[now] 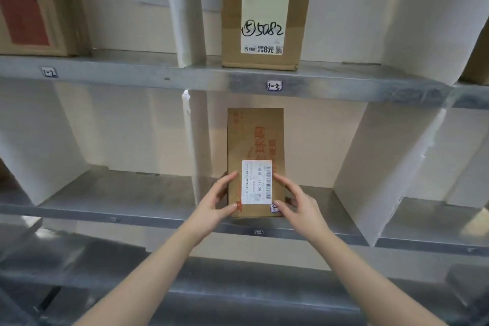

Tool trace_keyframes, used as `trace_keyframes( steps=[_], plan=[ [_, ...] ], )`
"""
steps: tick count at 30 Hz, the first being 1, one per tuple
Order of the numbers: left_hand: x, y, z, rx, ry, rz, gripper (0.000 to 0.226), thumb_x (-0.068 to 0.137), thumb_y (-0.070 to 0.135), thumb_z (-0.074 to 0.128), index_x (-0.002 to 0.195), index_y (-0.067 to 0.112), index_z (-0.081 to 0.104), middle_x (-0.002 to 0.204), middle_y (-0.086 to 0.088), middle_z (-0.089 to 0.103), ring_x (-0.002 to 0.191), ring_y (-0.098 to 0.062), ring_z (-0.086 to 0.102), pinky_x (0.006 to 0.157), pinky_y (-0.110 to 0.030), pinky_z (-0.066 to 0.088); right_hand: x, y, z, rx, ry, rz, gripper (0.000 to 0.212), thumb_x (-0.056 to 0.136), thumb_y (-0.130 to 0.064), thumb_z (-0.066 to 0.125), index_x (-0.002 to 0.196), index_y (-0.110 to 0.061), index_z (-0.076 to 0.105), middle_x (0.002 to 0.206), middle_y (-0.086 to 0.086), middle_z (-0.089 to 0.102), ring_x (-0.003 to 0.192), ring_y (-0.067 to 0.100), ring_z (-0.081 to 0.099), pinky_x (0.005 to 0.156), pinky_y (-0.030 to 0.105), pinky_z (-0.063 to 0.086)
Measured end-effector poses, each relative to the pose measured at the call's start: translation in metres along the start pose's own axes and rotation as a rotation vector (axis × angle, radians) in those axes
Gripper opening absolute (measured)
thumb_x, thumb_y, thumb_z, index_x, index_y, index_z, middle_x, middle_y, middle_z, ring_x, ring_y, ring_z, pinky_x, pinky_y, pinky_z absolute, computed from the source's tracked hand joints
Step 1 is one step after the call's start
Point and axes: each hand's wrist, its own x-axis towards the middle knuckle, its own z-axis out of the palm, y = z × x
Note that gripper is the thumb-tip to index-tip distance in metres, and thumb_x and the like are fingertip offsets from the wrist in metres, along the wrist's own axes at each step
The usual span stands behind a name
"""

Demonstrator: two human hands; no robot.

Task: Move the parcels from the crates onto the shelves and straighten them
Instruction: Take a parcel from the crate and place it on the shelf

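**Fingers.** The left-hand fingers (232,176) are lying fairly straight over the left front edge of the parcel (255,137). The thumb is sitting low on the same face and the other fingers are reaching round the left side. The right-hand fingers (278,178) are mirroring this on the right edge, beside the white label (256,181).

**Hands.** The left hand (215,200) and right hand (297,202) are pinching the parcel's lower part between them, moderately spread.

**Location.** The parcel is standing on end at the front lip of the middle shelf (158,216), just right of a white divider (197,145). Its label is facing out and it is sitting near-square to the edge. A second carton (264,16) is standing on the shelf above.

**Handling assessment.** This is a slim, tall corrugated carton, and it is judged stiff, dry and light to moderate in weight. Its narrow base is making it liable to topple if pushed high up. Holding it low on both side edges is looking soundest for squaring. The smooth label is probably offering less grip than the bare card.
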Motion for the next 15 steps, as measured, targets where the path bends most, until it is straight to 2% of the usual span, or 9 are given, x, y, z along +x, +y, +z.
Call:
trace_keyframes(
  steps=[2,4,5,7,8,10,12,13,15],
  plan=[
    [0.014,-0.011,-0.002,0.033,0.044,0.022,0.068,0.092,0.001,0.066,0.135,0.051,0.048,0.141,0.028,0.044,0.137,-0.003,0.039,0.107,-0.026,0.045,0.013,0.016,0.008,0.002,0.016,-0.021,0.061,0.093,-0.006,0.062,0.133,-0.048,0.044,0.129,-0.028,0.05,0.11,-0.029,0.042,0.093,0.0,0.036],
    [0.021,-0.023,-0.002,0.032,0.086,0.021,0.067,0.089,-0.006,0.066,0.132,0.043,0.051,0.135,0.029,0.047,0.133,-0.003,0.04,0.091,-0.01,0.048,0.022,0.034,0.018,-0.014,0.034,-0.028,0.064,0.092,-0.005,0.063,0.128,-0.054,0.041,0.126,-0.034,0.048,0.117,-0.018,0.045,0.096,0.002,0.036],
    [0.024,-0.031,-0.002,0.018,0.101,0.018,0.066,0.088,-0.008,0.066,0.13,0.04,0.053,0.135,0.025,0.048,0.133,-0.004,0.041,0.088,-0.008,0.048,0.026,0.045,0.024,-0.028,0.041,-0.035,0.065,0.091,-0.005,0.063,0.127,-0.055,0.041,0.127,-0.034,0.048,0.122,-0.009,0.046,0.099,0.006,0.037],
    [0.025,-0.048,-0.003,-0.018,0.13,0.017,0.065,0.085,-0.012,0.066,0.124,0.039,0.058,0.138,0.017,0.051,0.133,-0.007,0.045,0.092,-0.013,0.05,0.027,0.062,0.037,-0.03,0.054,-0.051,0.068,0.09,-0.003,0.064,0.125,-0.057,0.041,0.131,-0.028,0.05,0.127,0.003,0.049,0.104,0.014,0.04],
    [0.025,-0.055,-0.003,-0.04,0.147,0.025,0.065,0.085,-0.014,0.066,0.121,0.041,0.061,0.139,0.014,0.052,0.133,-0.007,0.047,0.096,-0.017,0.05,0.027,0.068,0.043,-0.029,0.067,-0.061,0.07,0.09,-0.003,0.064,0.124,-0.059,0.041,0.133,-0.025,0.051,0.128,0.005,0.049,0.105,0.018,0.041],
    [0.026,-0.065,-0.002,-0.064,0.176,0.045,0.067,0.083,-0.018,0.064,0.116,0.041,0.064,0.138,0.012,0.055,0.131,-0.007,0.051,0.102,-0.025,0.05,0.027,0.075,0.05,-0.048,0.098,-0.081,0.073,0.09,-0.003,0.063,0.122,-0.064,0.039,0.133,-0.026,0.05,0.124,-0.003,0.048,0.106,0.018,0.039],
    [0.024,-0.069,-0.002,-0.074,0.199,0.065,0.065,0.082,-0.02,0.063,0.117,0.035,0.064,0.137,0.013,0.056,0.129,-0.004,0.053,0.105,-0.028,0.048,0.025,0.078,0.056,-0.072,0.11,-0.102,0.073,0.091,-0.002,0.063,0.122,-0.063,0.039,0.13,-0.033,0.047,0.118,-0.017,0.045,0.102,0.01,0.038],
    [0.023,-0.07,-0.002,-0.085,0.209,0.069,0.062,0.082,-0.02,0.064,0.117,0.031,0.064,0.135,0.015,0.057,0.128,-0.002,0.053,0.106,-0.028,0.048,0.024,0.08,0.058,-0.083,0.118,-0.116,0.071,0.091,-0.002,0.063,0.124,-0.06,0.04,0.13,-0.031,0.048,0.117,-0.019,0.045,0.1,0.008,0.038],
    [0.022,-0.075,-0.003,-0.121,0.233,0.057,0.055,0.083,-0.016,0.067,0.115,0.029,0.066,0.132,0.017,0.059,0.129,-0.005,0.054,0.105,-0.028,0.048,0.021,0.084,0.063,-0.114,0.132,-0.137,0.063,0.09,-0.003,0.064,0.127,-0.049,0.042,0.132,-0.019,0.053,0.121,-0.008,0.05,0.101,0.015,0.043]
  ],
)
